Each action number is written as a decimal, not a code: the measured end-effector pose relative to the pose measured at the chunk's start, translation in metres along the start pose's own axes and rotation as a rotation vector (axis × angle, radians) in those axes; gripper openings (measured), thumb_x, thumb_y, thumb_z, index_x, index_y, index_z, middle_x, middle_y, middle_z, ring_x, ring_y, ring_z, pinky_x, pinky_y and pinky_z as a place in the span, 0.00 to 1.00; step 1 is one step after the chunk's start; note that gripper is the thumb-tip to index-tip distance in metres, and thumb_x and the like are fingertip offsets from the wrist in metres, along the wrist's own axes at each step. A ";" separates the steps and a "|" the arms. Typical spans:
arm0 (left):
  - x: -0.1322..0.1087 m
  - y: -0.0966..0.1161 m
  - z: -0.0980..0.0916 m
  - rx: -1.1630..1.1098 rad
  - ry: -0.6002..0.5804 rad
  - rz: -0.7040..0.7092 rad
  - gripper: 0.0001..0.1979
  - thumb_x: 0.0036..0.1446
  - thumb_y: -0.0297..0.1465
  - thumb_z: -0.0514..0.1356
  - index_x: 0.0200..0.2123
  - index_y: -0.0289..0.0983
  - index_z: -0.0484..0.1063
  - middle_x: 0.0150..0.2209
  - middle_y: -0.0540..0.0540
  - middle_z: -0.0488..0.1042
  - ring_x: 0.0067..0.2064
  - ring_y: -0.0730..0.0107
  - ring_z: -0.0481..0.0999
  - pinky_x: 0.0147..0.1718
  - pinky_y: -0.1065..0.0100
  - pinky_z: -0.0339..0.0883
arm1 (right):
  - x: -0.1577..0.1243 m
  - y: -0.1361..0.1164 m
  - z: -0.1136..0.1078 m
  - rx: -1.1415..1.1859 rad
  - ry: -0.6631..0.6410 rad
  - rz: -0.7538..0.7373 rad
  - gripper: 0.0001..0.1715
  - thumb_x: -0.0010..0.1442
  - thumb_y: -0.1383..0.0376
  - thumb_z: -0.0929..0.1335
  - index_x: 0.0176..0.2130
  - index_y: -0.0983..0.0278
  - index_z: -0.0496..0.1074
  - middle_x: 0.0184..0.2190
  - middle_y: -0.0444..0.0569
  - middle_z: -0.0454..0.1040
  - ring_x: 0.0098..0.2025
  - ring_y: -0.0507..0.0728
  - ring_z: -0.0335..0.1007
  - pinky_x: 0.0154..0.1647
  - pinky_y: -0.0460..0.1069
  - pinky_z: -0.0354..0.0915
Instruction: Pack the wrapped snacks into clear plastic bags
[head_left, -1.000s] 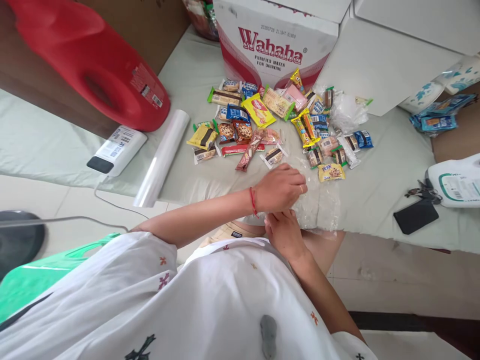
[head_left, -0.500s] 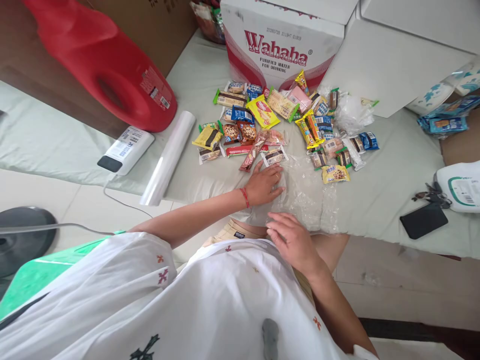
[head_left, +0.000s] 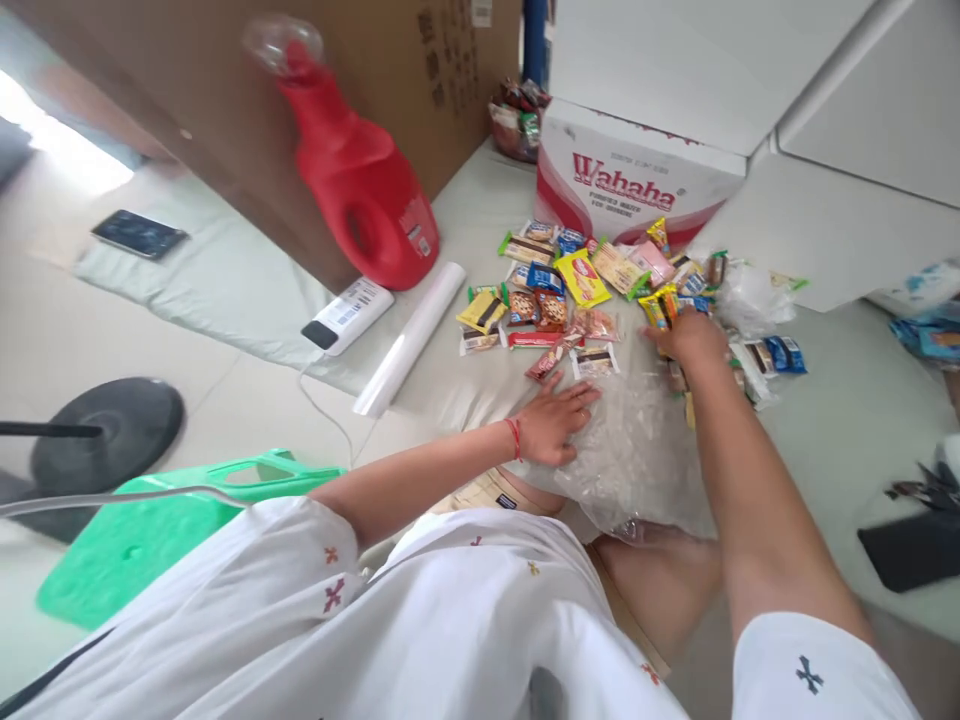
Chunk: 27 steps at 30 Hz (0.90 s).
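My left hand (head_left: pixel 553 425) lies flat with its fingers spread on a clear plastic sheet or bag (head_left: pixel 637 465) near the front edge of the covered surface. A red string bracelet is on that wrist. Over the right side of a snack pile is my right hand (head_left: pixel 697 340), its fingertips at a yellow snack packet (head_left: pixel 660 307). Those fingers are blurred and partly hidden, so a grip cannot be made out. Beyond my left hand lie a white wrapped bar (head_left: pixel 595 361), a red-brown stick packet (head_left: pixel 553 358), cookie packets (head_left: pixel 523 308) and a larger yellow packet (head_left: pixel 583 278).
Behind the snacks stands a Wahaha water carton (head_left: pixel 637 180). Leftward are a clear film roll (head_left: pixel 411 338), a white corded device (head_left: pixel 349 317) and a red jug (head_left: pixel 367 200). A crumpled clear bag (head_left: pixel 754 297) and a black phone-like object (head_left: pixel 911 550) lie to the right.
My right hand has moved from near my lap, forward and right, to the snack packets. The left hand stays on the plastic. The head view has shifted, showing more on the left.
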<state>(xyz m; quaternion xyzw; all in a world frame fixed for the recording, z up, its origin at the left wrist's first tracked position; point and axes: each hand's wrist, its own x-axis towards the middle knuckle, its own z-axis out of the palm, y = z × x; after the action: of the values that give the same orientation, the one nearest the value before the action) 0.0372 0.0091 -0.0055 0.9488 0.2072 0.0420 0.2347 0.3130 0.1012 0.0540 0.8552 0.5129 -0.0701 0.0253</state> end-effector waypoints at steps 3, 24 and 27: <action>0.001 0.000 0.000 0.016 -0.026 0.017 0.24 0.50 0.38 0.63 0.50 0.35 0.76 0.75 0.32 0.54 0.76 0.39 0.52 0.71 0.30 0.35 | 0.011 -0.012 -0.002 -0.089 -0.070 0.021 0.28 0.58 0.58 0.74 0.53 0.71 0.75 0.50 0.71 0.77 0.52 0.74 0.76 0.48 0.62 0.70; -0.005 -0.006 0.003 -0.057 0.061 -0.042 0.30 0.45 0.28 0.59 0.55 0.36 0.70 0.76 0.32 0.51 0.78 0.46 0.49 0.73 0.34 0.32 | -0.187 0.056 0.032 -0.032 -0.045 -0.741 0.27 0.65 0.58 0.69 0.60 0.65 0.72 0.48 0.60 0.78 0.51 0.70 0.67 0.51 0.59 0.62; -0.008 -0.010 0.003 -0.103 0.127 -0.050 0.32 0.43 0.29 0.58 0.56 0.36 0.69 0.76 0.33 0.53 0.77 0.49 0.50 0.74 0.38 0.36 | -0.180 0.063 0.037 0.057 -0.042 -0.782 0.34 0.65 0.51 0.70 0.64 0.64 0.70 0.59 0.60 0.74 0.55 0.70 0.67 0.55 0.61 0.64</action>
<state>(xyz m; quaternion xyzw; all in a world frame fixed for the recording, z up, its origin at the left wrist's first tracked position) 0.0266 0.0122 -0.0129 0.9255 0.2428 0.1067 0.2705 0.2815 -0.0899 0.0415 0.5937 0.7974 -0.1063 -0.0165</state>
